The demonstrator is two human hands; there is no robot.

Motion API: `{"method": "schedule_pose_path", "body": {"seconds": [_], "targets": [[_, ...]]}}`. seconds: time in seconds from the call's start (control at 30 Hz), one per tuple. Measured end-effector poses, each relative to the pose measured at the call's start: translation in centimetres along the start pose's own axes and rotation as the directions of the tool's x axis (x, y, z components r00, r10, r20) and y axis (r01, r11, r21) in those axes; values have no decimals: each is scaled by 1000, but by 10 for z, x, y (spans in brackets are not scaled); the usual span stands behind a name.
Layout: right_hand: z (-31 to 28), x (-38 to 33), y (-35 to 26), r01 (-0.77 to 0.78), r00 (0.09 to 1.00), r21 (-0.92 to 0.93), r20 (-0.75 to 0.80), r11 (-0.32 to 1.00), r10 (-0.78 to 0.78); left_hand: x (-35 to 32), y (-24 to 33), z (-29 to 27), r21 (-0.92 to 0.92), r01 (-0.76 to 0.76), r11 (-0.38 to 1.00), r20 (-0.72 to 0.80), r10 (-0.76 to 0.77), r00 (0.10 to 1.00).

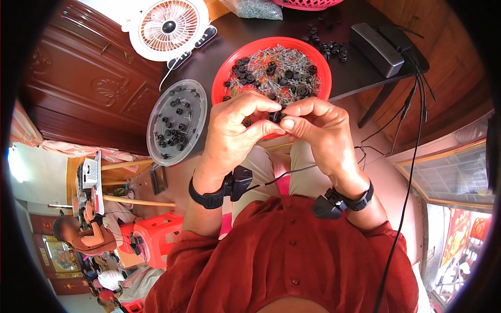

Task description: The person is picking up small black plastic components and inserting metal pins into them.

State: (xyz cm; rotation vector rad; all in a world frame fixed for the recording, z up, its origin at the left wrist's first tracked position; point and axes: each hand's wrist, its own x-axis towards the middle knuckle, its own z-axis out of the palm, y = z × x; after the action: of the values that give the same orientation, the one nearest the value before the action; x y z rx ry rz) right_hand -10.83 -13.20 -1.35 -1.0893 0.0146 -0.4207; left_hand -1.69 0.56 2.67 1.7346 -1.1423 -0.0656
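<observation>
Both hands meet over the near rim of a round red tray (221, 73), fingertips almost touching. Between the thumb and forefinger of my left hand (237, 122) and those of my right hand (315, 121) is a small round black plastic part (277, 117). Both hands are closed in a pinch on it; its finer shape is partly covered by the fingers. Inside the tray lie a heap of thin silvery metal pins (282, 58) and several loose black round parts (245, 73). A strapped black device sits on each wrist.
Left of the tray is a translucent round lid (156, 112) with several black parts on it. A white fan (168, 26) stands behind. At the far right are loose black pieces (334, 50), a dark box (377, 49) and hanging black cables (417, 94). Another person (94, 232) sits far left.
</observation>
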Motion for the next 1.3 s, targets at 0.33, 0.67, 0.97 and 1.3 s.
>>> {"method": "schedule_pose_path", "body": {"seconds": [0.33,0.67,0.97,1.3], "targets": [[-7,4,8,-320,947,476,180,819,265,4,6,0,155,-137,978,-7,140,990],[-10,5,8,-426,904,545,286,722,318,7,11,-5,137,-142,980,111,127,986],[-4,2,16,-349,931,569,299,745,208,6,6,-5,17,-122,992,119,119,986],[5,-3,14,-325,943,590,260,739,207,-3,9,-4,57,-112,992,112,105,988]]}}
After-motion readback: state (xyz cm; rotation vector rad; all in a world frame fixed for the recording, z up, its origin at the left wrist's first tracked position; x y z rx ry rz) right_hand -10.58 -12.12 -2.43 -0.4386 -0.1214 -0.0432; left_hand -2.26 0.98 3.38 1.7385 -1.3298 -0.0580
